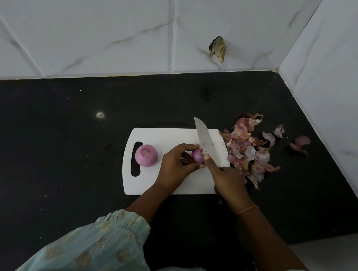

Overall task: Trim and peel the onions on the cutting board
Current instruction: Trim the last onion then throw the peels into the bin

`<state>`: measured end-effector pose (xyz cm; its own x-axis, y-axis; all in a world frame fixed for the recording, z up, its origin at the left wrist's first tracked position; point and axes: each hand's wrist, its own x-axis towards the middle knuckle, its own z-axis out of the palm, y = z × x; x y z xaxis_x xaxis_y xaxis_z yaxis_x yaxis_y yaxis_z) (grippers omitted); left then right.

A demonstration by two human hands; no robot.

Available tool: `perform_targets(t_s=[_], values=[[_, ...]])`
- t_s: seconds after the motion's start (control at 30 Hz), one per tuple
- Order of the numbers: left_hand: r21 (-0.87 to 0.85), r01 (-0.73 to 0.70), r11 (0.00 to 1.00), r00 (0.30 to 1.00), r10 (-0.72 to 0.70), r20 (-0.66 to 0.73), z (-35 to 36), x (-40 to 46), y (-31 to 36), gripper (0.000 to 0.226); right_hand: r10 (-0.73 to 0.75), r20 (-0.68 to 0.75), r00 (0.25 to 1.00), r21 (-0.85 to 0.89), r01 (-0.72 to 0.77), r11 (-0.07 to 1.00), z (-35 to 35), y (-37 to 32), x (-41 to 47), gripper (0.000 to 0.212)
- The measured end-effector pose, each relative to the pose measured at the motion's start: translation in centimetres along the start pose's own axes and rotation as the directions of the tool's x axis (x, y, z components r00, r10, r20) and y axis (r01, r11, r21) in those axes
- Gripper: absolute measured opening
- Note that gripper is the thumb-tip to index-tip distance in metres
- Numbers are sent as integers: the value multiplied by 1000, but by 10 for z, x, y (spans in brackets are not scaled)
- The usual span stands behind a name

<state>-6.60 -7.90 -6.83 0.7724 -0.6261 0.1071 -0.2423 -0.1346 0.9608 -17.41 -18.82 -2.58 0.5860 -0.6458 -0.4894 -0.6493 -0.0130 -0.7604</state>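
Observation:
A white cutting board (169, 134) with a handle slot lies on the black counter. A peeled pink onion (146, 155) sits near the slot at its left end. My left hand (177, 165) holds a smaller pink onion (197, 155) over the board's middle. My right hand (228, 182) grips a knife (202, 137) by the handle. The blade points away from me and rests against the small onion's right side, with my thumb close to it.
A heap of dry onion skins (249, 149) lies on the black counter (56, 140) just right of the board, with a few loose skins (301, 143) farther right. White tiled walls close the back and right; one back tile has a broken hole (218, 48).

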Motion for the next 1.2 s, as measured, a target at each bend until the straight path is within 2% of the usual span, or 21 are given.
perform_targets(t_s=[0.07, 0.17, 0.4, 0.53, 0.63, 0.7, 0.77, 0.83, 1.03, 1.2], values=[[8, -16, 1000, 1000, 17, -23, 1, -1, 0, 40, -56, -62, 997, -179, 44, 983, 6, -2, 1, 62], [15, -29, 999, 998, 30, -54, 3, -4, 1, 34, -178, -177, 968, -439, 84, 895, 12, -2, 4, 76], [-30, 34, 999, 997, -36, -70, 4, -3, 9, 31, -394, -245, 886, -567, 199, 799, 14, 0, 4, 61], [-67, 44, 997, 995, -50, -87, 3, -2, 10, 40, -565, -247, 787, -742, 221, 633, 9, 3, 11, 58], [-76, 34, 997, 996, -40, -80, 2, -2, 10, 44, -628, -202, 752, -750, 293, 593, 4, 4, 18, 55], [-74, 30, 997, 997, -35, -74, 2, -1, 9, 44, -623, -168, 764, -716, 340, 610, 3, 4, 24, 52], [-71, 19, 997, 997, -24, -76, 2, -1, 9, 44, -557, -132, 820, -590, 386, 709, 3, 1, 27, 47], [-69, 12, 998, 997, -18, -79, 2, -1, 9, 43, -464, -94, 881, -484, 367, 794, 4, -3, 26, 49], [-57, 23, 998, 996, -27, -83, 2, -2, 8, 37, -454, -214, 865, -602, 249, 758, 12, -11, 20, 62], [-52, 55, 997, 994, -59, -96, 2, -2, 11, 40, -448, -185, 875, -574, 274, 772, 12, -11, 22, 50]])
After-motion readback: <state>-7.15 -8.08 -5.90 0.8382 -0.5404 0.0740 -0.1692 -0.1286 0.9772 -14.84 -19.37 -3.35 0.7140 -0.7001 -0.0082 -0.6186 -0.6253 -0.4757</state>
